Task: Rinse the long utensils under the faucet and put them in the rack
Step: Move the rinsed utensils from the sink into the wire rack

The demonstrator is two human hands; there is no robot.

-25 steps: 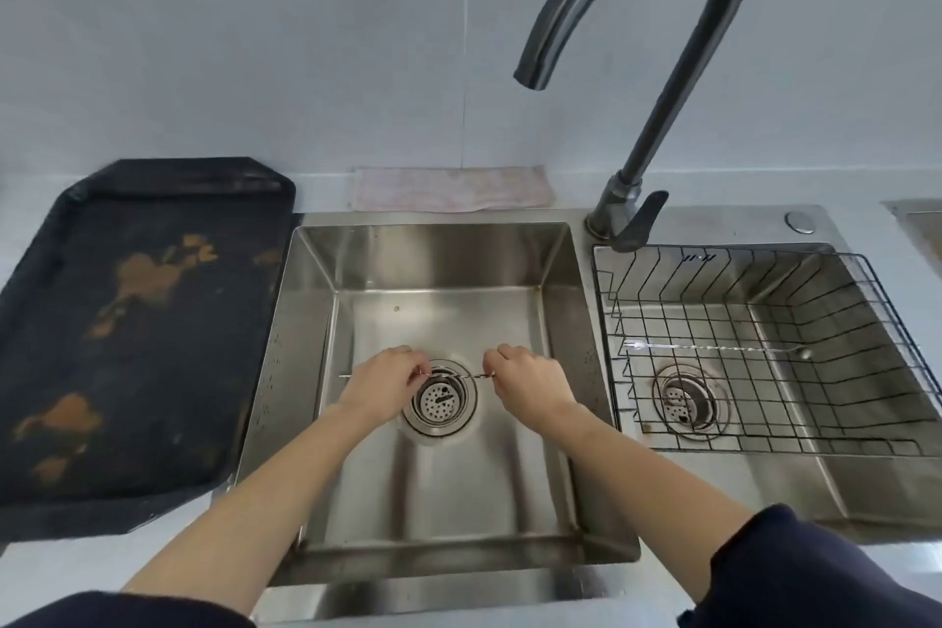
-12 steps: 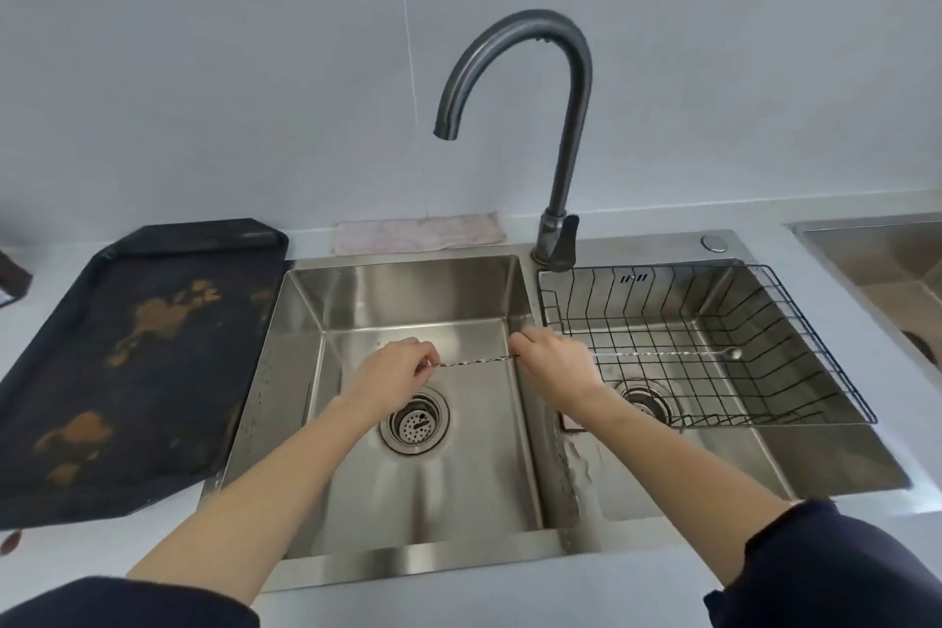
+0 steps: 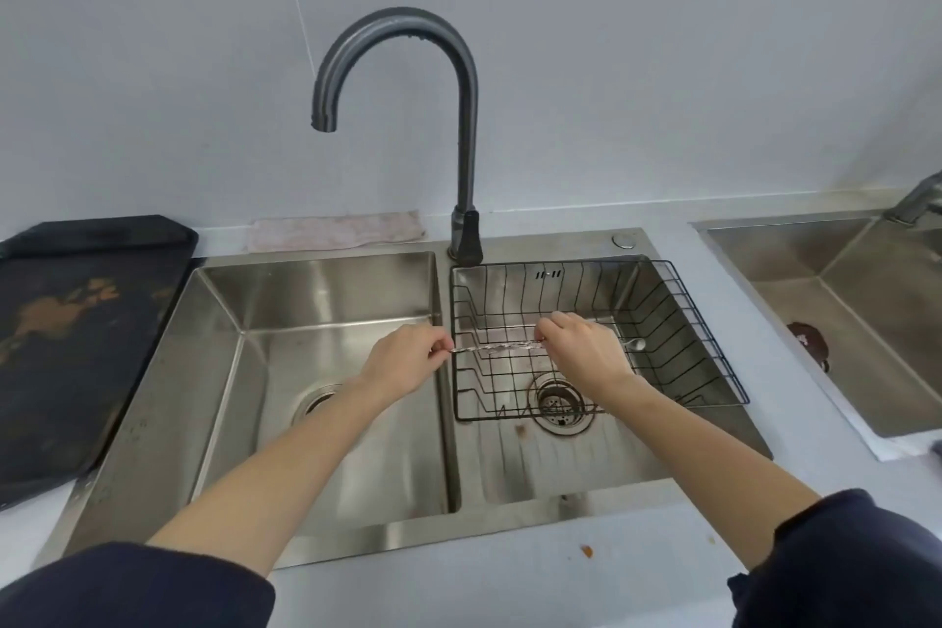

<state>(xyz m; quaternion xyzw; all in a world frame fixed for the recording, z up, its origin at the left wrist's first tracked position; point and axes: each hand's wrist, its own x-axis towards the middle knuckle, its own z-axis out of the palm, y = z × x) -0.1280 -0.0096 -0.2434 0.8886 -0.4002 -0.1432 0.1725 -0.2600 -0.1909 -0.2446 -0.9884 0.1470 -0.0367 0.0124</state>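
- The wire rack (image 3: 713, 337) is sitting in the right basin: black, thin-barred, open-topped, on brushed steel.
- The left hand (image 3: 402, 362) and right hand (image 3: 581, 347) are each pinching one end of the utensil.
- The long utensil (image 3: 492, 348), slim, twisted, shiny metal, is lying level, left to right, over the rack's near-left part; the right hand is nearer the rack's middle.

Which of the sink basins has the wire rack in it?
The middle basin, just right of the faucet. The black rack sits inside it; the left basin and the far-right basin hold no rack.
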